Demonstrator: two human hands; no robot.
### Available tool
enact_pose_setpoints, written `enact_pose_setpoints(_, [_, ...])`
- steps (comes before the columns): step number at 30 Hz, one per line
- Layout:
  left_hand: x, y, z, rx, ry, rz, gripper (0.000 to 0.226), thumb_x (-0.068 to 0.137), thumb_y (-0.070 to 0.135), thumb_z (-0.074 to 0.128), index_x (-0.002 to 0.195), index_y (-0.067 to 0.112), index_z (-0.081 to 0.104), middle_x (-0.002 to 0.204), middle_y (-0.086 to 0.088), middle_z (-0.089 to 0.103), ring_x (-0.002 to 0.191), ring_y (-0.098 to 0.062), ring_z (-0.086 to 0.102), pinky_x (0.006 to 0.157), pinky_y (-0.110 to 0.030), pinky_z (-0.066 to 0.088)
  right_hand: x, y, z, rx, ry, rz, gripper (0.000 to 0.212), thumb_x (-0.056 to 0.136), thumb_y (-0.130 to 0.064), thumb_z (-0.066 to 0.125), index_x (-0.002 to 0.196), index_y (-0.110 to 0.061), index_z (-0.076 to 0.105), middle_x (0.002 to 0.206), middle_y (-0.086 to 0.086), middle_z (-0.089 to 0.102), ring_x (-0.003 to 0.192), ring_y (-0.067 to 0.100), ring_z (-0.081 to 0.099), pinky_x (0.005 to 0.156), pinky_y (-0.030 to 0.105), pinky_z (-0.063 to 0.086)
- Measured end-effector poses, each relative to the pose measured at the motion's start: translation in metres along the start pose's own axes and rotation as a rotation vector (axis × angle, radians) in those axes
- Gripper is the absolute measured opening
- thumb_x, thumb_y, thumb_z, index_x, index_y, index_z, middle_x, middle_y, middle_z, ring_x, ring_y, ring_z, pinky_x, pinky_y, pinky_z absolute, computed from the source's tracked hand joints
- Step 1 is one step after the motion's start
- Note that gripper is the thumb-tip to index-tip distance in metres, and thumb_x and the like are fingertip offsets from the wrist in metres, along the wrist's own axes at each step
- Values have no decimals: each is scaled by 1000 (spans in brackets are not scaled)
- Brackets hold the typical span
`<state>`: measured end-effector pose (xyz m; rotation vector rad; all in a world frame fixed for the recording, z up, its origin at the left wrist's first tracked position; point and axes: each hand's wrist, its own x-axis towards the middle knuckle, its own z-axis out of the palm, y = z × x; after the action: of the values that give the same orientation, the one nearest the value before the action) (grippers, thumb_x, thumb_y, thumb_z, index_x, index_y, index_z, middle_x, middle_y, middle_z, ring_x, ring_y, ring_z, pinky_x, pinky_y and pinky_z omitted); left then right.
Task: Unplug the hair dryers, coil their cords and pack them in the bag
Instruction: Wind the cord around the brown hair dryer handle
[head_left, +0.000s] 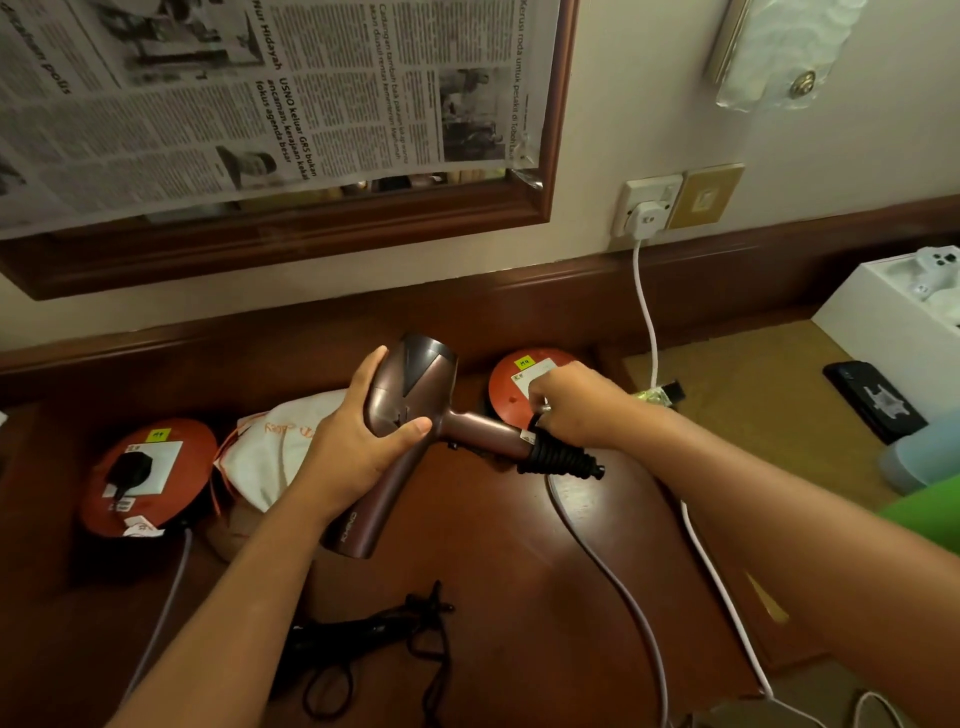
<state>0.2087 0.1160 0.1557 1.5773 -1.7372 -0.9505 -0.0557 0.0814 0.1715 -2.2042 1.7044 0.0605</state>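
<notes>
My left hand (358, 441) grips the body of a brown hair dryer (410, 405) held above the wooden desk (493, 571). My right hand (566, 405) holds the end of its handle, just above the black strain relief (566, 460). From there the grey cord (613, 582) runs down the desk toward the near edge. A second, black hair dryer (358, 644) lies near the front edge with its black cord loose around it. A white cloth bag (280, 447) with orange lettering sits behind my left hand.
Two orange cable reels stand on the desk: one at left (150, 478) with a black plug in its socket, one behind my right hand (514, 379). A white plug (647, 221) sits in the wall socket. A white box (883, 317) and black phone (872, 400) lie right.
</notes>
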Motion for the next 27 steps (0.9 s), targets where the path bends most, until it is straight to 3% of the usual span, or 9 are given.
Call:
enact_pose_setpoints(3, [-1,-2,8,36,2,6,91,79,49,70,148,49,10,134,4,47,104,-13,55,73,-15,42,-1,9,11,45,-47,35,15,85,-13,55,95,-17,65,94,6,64,88,27,60,77,41,54])
enact_pose_setpoints(6, [-2,-3,15,62,4,10,92,80,49,70,148,47,9,139,0,46,104,-14,55,74,-18,44,-3,14,10,118,-88,19,16,87,-10,55,99,-12,66,97,5,64,91,23,57,73,31,47])
enact_pose_setpoints(10, [0,-10,22,134,40,1,94,77,57,69,146,52,5,143,-2,45,114,-22,55,90,-37,50,-5,13,10,229,-194,44,26,89,-8,49,108,-12,67,105,0,62,99,23,57,80,31,48])
enact_pose_setpoints(14, [-1,-20,32,102,77,-6,96,74,64,67,145,56,3,146,2,43,122,-23,52,97,-45,48,-1,6,22,225,-136,126,25,88,-5,46,103,-5,67,101,13,66,91,29,60,75,38,51])
enact_pose_setpoints(16, [-3,-24,39,91,100,-32,96,73,65,67,144,57,2,144,0,45,121,-24,52,96,-47,48,1,2,33,256,-101,168,21,86,-4,49,99,-1,66,96,17,65,82,30,59,67,36,51])
enact_pose_setpoints(20, [-8,-32,50,100,137,-66,96,76,60,69,145,56,3,144,-1,45,124,-25,50,97,-45,47,2,-2,62,379,-1,245,7,84,-2,58,88,0,64,92,16,64,82,30,61,62,31,48])
enact_pose_setpoints(27, [-19,-48,75,168,137,-82,99,77,59,68,150,45,2,153,-1,33,135,-24,40,100,-42,44,-3,-10,100,486,95,397,25,81,-1,61,106,-7,61,114,14,57,96,30,56,77,33,49])
